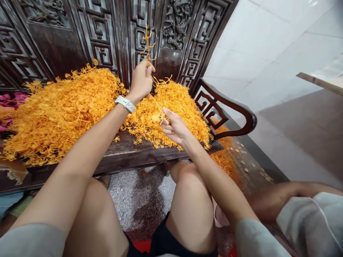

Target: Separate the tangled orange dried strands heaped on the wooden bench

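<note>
My left hand (141,80) is closed around an orange branched sprig (147,44), whose top rises above my fingers. A white smartwatch (125,104) sits on that wrist. My right hand (174,126) pinches a thin lower strand of the same sprig above the right pile of orange branched sprigs (177,110). A larger orange pile (61,110) lies to the left. Both piles rest on a dark wooden bench seat (139,151).
The bench has a carved dark backrest (177,25) and a curved armrest (227,110). Orange bits lie beyond it on the floor (241,153). A co-worker's bare arm (276,200) and grey sleeve enter at lower right. Pink material (13,100) lies at far left.
</note>
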The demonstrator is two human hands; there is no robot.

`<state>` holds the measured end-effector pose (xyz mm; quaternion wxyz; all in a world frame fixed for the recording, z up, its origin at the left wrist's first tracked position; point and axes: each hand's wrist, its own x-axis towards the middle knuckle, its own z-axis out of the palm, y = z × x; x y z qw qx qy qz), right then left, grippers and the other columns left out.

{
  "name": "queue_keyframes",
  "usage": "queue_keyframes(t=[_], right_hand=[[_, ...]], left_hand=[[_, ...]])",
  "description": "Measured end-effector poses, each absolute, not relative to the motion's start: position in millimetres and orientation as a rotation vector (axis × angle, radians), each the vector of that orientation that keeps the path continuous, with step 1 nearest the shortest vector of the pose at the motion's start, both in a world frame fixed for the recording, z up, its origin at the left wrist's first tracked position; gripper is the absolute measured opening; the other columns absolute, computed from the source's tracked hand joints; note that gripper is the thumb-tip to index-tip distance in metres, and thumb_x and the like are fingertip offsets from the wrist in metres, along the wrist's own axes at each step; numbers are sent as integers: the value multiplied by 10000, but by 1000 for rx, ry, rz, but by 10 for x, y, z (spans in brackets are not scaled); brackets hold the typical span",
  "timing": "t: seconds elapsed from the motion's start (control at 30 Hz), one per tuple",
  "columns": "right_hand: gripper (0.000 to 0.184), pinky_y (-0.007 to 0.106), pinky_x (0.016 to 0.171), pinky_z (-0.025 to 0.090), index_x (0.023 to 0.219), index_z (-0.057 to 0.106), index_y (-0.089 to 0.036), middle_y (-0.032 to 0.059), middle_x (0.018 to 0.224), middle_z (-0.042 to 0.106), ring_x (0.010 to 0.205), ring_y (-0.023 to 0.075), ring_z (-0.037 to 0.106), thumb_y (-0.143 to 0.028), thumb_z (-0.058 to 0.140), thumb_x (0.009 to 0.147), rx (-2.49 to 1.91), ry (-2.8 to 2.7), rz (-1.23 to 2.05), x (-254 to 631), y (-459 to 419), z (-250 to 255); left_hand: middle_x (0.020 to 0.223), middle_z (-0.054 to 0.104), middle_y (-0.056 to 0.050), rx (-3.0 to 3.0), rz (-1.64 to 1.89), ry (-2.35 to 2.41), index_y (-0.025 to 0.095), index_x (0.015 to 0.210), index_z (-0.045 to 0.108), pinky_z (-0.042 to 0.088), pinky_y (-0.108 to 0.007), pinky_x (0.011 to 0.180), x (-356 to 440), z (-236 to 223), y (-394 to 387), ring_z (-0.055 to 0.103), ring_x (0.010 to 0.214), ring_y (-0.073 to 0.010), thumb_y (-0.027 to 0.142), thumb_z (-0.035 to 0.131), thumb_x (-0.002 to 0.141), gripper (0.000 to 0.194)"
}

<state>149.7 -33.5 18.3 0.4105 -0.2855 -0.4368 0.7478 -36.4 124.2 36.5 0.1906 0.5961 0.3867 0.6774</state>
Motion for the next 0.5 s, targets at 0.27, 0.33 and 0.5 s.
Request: queue_keyframes(t=[0.27, 0.33, 0.5], right_hand=[[372, 171, 419, 136, 833, 466, -229, -106, 591, 320, 474, 59, 142, -422, 541, 1142, -839, -1282, 1873, 1181, -621, 226], [374, 181, 422, 136, 831, 456, -234, -108, 589, 300, 471, 63, 137, -424, 520, 1147, -877, -1296, 1834, 1156, -664, 230], [441, 211, 428, 212, 791, 443, -242, -97, 592, 333, 464, 75, 213, -515, 536, 1124, -827, -1480, 1724, 1155, -1017, 221]], left_hand=[[893, 690, -91, 1796, 1802, 1267, 251, 845, 598, 517, -456, 991, -385, 212, 1167, 703, 953, -288, 345, 670, 1024, 215], [922, 701, -107, 1826, 1749, 1287, 248, 867, 611, 520, -464, 975, -350, 228, 1126, 718, 1002, -306, 367, 650, 1038, 212], [923, 724, -118, 1830, 1758, 1335, 272, 924, 638, 507, -443, 862, -538, 372, 1076, 707, 1011, -323, 396, 638, 1045, 173]])
